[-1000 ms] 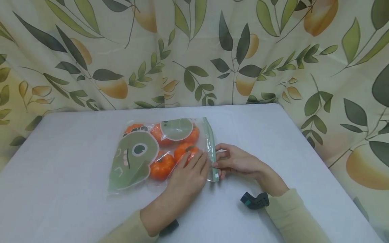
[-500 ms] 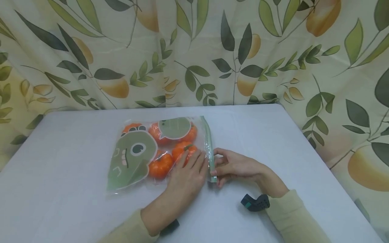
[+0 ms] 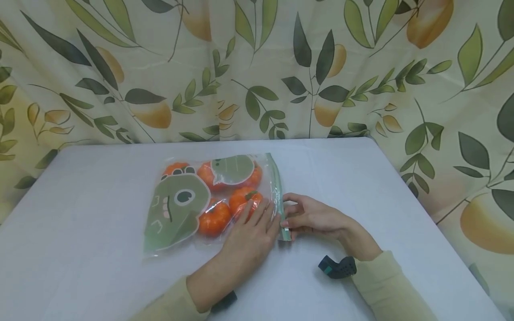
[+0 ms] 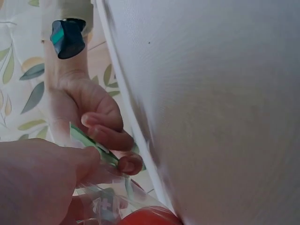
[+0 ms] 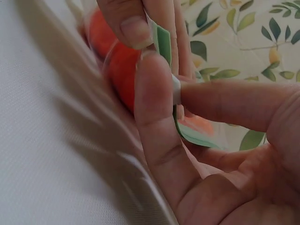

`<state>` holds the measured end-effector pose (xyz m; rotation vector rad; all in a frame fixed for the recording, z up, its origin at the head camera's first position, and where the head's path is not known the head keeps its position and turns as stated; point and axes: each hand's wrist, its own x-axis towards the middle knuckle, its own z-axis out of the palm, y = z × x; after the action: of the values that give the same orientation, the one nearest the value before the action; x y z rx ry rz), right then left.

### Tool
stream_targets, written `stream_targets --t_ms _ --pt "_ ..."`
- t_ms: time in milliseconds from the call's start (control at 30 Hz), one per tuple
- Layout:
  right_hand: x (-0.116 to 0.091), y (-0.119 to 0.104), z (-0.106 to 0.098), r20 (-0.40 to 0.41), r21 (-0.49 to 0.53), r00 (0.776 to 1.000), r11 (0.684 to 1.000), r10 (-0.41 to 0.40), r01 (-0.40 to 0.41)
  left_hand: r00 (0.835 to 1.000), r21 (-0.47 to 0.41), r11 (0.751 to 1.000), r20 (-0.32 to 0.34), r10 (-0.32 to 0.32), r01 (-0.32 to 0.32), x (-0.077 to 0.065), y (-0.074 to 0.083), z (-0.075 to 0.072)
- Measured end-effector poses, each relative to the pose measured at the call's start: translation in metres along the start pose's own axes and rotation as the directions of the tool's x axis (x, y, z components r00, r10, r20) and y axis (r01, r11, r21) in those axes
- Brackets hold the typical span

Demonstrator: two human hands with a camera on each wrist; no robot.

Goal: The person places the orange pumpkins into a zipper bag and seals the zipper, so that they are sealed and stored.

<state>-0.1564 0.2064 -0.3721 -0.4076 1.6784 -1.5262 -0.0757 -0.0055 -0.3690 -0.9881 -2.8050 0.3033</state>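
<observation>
A clear zip bag with a green dinosaur print lies flat on the white table, its green zip strip on the right side. Several orange pumpkins show through the plastic. My left hand lies over the bag's near right part, fingers extended on top. In the right wrist view its thumb is on the other side of the strip, pinching the bag's edge. With thumb and index finger, my right hand pinches a small white slider at the strip's near end.
The white table runs out around the bag on all sides. Behind it hangs a cloth printed with leaves and fruit. A dark wrist camera is on the right wrist, and another shows under the left.
The bag shifted slightly left and then back right, with both hands still on it. My left fingers are now a little closer to the right fingertips at the strip's near end.
</observation>
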Motion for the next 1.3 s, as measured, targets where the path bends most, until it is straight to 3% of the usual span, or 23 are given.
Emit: stream_targets --t_ms 233,467,733,933,1300 --pt "0.004 0.001 -0.005 -0.089 -0.043 0.996 0.999 -0.004 0.000 0.999 -0.003 1.000 0.035 0.009 -0.009 0.001 0.002 -0.002" --pt "0.007 -0.001 -0.007 -0.168 -0.040 0.986 0.999 -0.017 0.010 1.000 -0.025 1.000 -0.005 0.007 -0.007 -0.001 0.001 -0.003" --pt "0.013 -0.003 -0.011 -0.236 -0.005 0.972 1.000 0.003 -0.004 0.999 -0.054 0.998 0.019 0.027 -0.026 -0.001 0.001 -0.005" --pt "0.020 -0.006 -0.014 -0.259 0.009 0.966 1.000 0.009 -0.007 1.000 -0.047 0.999 0.000 0.026 -0.026 -0.001 0.001 -0.005" --pt "0.028 -0.012 -0.022 -0.325 -0.053 0.946 0.998 0.006 -0.025 0.996 -0.088 0.996 0.080 0.043 -0.036 -0.001 0.002 -0.007"
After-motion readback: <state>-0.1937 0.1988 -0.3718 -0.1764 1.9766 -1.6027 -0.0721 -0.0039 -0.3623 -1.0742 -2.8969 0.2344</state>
